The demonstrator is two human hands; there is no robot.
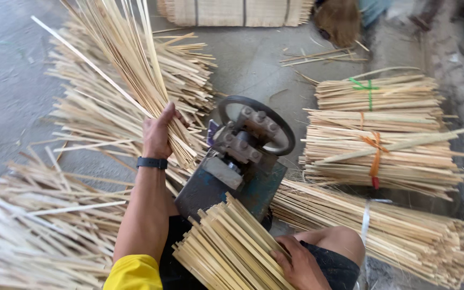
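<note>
grey concrete floor. left of the cutting machine my left hand grips a fanned bundle of pale bamboo strips — tops cropped; right hand clasps a second bundle below it.

Pale tan bamboo strips; blue-grey machine; yellow sleeve.

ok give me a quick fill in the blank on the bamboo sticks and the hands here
1. The left hand grips a fanned sheaf of bamboo strips and wears a ____ wristband.
2. The right hand holds a bundle of sticks pointing at the ____ machine.
3. The farthest tied bundle is bound with ____ string.

Missing words: black; blue; green
</note>
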